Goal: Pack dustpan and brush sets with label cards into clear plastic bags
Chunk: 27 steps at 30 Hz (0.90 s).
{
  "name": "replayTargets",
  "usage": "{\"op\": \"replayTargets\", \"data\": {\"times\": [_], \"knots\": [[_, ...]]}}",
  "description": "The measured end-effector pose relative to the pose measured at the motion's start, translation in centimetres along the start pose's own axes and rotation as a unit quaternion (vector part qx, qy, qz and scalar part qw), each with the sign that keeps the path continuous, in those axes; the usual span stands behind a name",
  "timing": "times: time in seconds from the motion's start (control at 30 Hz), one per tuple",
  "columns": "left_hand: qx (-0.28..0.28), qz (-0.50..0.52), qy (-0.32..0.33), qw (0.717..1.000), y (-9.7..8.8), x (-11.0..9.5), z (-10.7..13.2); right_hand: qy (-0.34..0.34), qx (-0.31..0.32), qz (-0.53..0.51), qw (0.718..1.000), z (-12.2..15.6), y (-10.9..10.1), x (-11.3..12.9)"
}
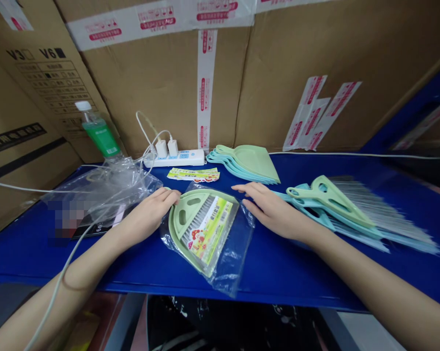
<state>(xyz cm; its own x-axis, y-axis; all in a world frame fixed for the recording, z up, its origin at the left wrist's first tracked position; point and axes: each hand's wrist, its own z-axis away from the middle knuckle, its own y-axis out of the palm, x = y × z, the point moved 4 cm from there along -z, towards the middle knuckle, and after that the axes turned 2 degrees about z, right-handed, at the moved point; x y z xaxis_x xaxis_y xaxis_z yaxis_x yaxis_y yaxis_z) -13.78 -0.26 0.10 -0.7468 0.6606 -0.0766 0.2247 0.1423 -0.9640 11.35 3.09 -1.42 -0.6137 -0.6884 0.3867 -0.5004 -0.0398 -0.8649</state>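
A green dustpan with a small brush and a printed label card (pixel 201 229) lies in a clear plastic bag (pixel 230 263) on the blue table (pixel 286 273). My left hand (pixel 147 214) rests at the bag's left edge, fingers curled against the dustpan's handle end. My right hand (pixel 269 207) lies flat, fingers stretched out, touching the bag's upper right edge. Both hands hold nothing lifted.
A stack of green and blue dustpans (pixel 247 163) sits behind, several brushes (pixel 351 209) lie to the right, label cards (pixel 194 174) and a power strip (pixel 176 157) near the cardboard boxes (pixel 161 83). Empty plastic bags (pixel 106 187) and a bottle (pixel 97 129) stand left.
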Motion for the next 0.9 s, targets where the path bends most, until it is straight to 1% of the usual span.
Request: {"op": "replayTargets", "data": {"times": [0.2,0.33,0.4,0.43,0.5,0.57,0.6,0.67,0.73,0.8,0.9], "knots": [[0.024,0.042,-0.012,0.999,-0.2,-0.5,0.0,0.042,0.066,-0.088,0.993,-0.1,0.5,0.3],[0.046,0.057,-0.015,0.997,-0.1,-0.9,0.0,0.054,0.084,-0.119,0.988,-0.2,0.9,0.3],[0.048,0.051,-0.012,0.998,0.0,-1.1,0.0,0.054,0.087,-0.128,0.987,-0.2,1.1,0.4],[0.037,0.039,-0.01,0.999,0.0,-1.2,0.0,0.055,0.087,-0.132,0.986,-0.2,1.2,0.4],[-0.011,-0.003,-0.022,1.0,-0.3,-1.1,0.0,0.057,0.085,-0.145,0.984,-0.2,1.4,0.5],[-0.059,-0.052,-0.063,0.995,-0.9,-0.8,0.0,0.054,0.084,-0.161,0.982,-0.2,1.5,0.8],[-0.067,-0.073,-0.094,0.991,-1.2,-0.6,0.1,0.052,0.085,-0.171,0.98,-0.1,1.6,1.0],[-0.044,-0.101,-0.159,0.981,-1.3,-0.1,0.3,0.05,0.089,-0.187,0.977,-0.1,1.6,1.2],[0.003,-0.109,-0.198,0.974,-1.2,0.2,0.5,0.048,0.095,-0.199,0.974,-0.1,1.7,1.4],[0.034,-0.101,-0.201,0.974,-1.0,0.1,0.5,0.039,0.096,-0.204,0.973,-0.1,1.7,1.6],[0.049,-0.052,-0.19,0.979,-0.7,-0.1,0.4,0.024,0.091,-0.207,0.974,0.0,1.8,2.0]]}}
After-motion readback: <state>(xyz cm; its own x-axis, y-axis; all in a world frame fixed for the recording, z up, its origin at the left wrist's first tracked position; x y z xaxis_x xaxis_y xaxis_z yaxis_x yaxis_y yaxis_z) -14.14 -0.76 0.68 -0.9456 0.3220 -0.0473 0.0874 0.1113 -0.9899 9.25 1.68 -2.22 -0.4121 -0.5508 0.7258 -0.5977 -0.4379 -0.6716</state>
